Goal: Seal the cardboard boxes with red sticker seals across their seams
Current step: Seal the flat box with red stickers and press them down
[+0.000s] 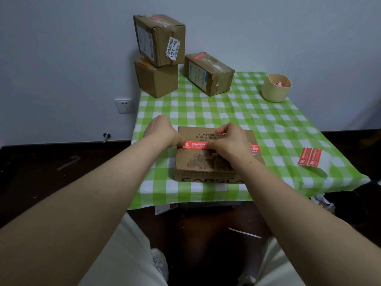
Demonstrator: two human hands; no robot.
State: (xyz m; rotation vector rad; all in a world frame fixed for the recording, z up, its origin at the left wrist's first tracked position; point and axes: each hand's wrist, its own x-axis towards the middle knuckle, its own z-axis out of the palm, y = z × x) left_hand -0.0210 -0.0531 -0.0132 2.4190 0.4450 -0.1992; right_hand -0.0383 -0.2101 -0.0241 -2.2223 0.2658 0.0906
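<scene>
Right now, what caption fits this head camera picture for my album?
Two bare hands press a long red sticker seal across a printed brown cardboard box on a green checked tablecloth.

You have the near box at the front middle of the table. Your left hand rests at its left top edge, your right hand on its top. A sticker seal lies across the top between and under both hands. Sticker sheet lies to your right, near the table's right edge. Cup sits far right. Two stacked boxes stand far left; a single box just right of them.
</scene>
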